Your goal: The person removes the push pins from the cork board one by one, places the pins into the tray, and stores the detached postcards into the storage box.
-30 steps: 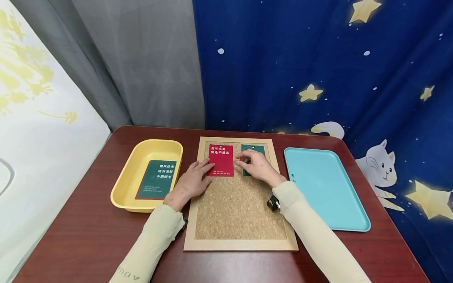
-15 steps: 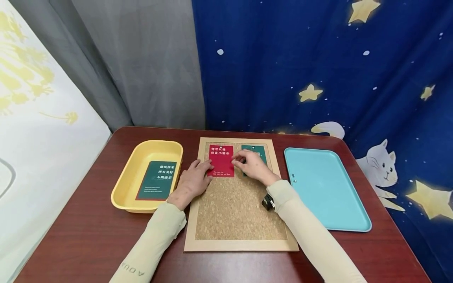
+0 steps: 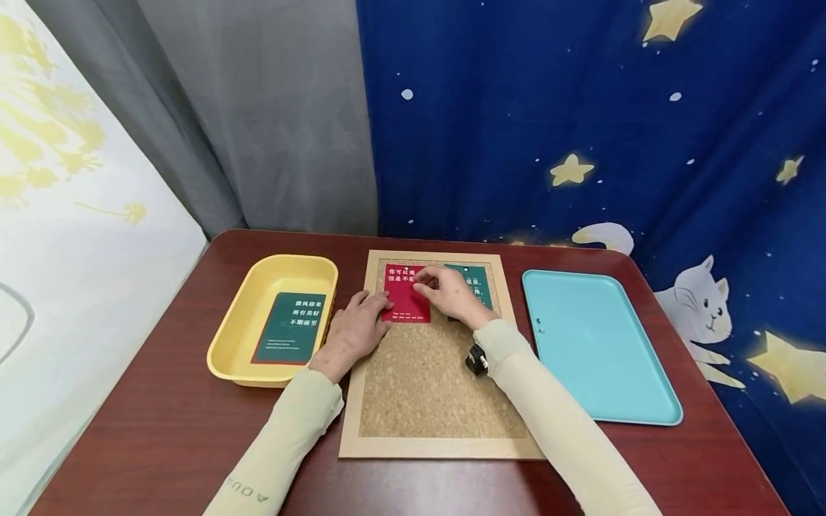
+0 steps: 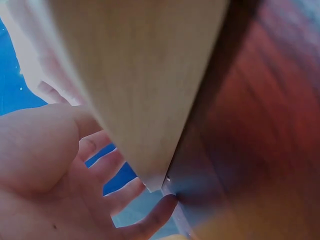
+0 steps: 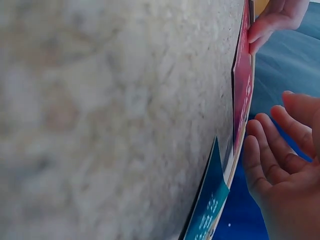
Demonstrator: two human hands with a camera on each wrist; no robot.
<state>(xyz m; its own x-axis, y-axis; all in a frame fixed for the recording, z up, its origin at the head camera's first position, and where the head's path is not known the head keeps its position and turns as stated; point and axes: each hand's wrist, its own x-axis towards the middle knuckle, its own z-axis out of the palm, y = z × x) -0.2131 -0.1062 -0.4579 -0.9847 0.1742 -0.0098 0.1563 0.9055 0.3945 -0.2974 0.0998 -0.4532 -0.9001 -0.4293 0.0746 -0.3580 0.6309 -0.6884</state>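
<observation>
A red card with white writing [image 3: 405,304] lies at the top left of a wood-framed cork board [image 3: 439,387], a small pin at its top edge. Beside it is a green card [image 3: 480,281], also pinned at the top and partly covered by my right hand. My left hand [image 3: 357,328] rests at the board's left frame, its fingertips on the red card's left edge. Over the red card's right side hovers my right hand [image 3: 454,292], its fingers loosely bent; the right wrist view shows nothing between thumb and fingers [image 5: 267,145].
To the left stands a yellow basket [image 3: 222,344] holding a green card [image 3: 292,326] with a red edge showing beneath. A light blue tray [image 3: 600,351] lies to the right, with small pins [image 3: 540,326] near its left rim. Curtains hang behind the table.
My right hand has shifted left, from the green card to above the red card, uncovering more of the green one. The left hand stays at the red card's left edge.
</observation>
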